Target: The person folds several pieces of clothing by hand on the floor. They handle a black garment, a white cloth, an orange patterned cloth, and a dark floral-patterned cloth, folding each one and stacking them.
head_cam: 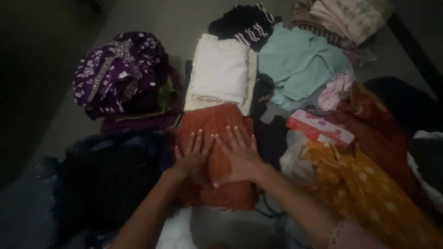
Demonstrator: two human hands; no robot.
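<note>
1. Two hands lie flat on a folded rust-orange cloth (217,152) in the middle of the floor: the left hand (191,157) on its left part, the right hand (240,154) on its centre, both palm-down with fingers spread wide, gripping nothing.
2. Just beyond the orange cloth, touching its far edge, sits a folded cream-white garment (221,71).
3. Left of that lies a bundled purple garment with pale print (120,69); nearer, a dark heap (110,180).
4. Right of the white one spreads a mint-green garment (300,64), with a black striped piece (247,23) behind.
5. Near the right hand lie a flat red-pink box (320,128) and a yellow patterned cloth (364,184).
</note>
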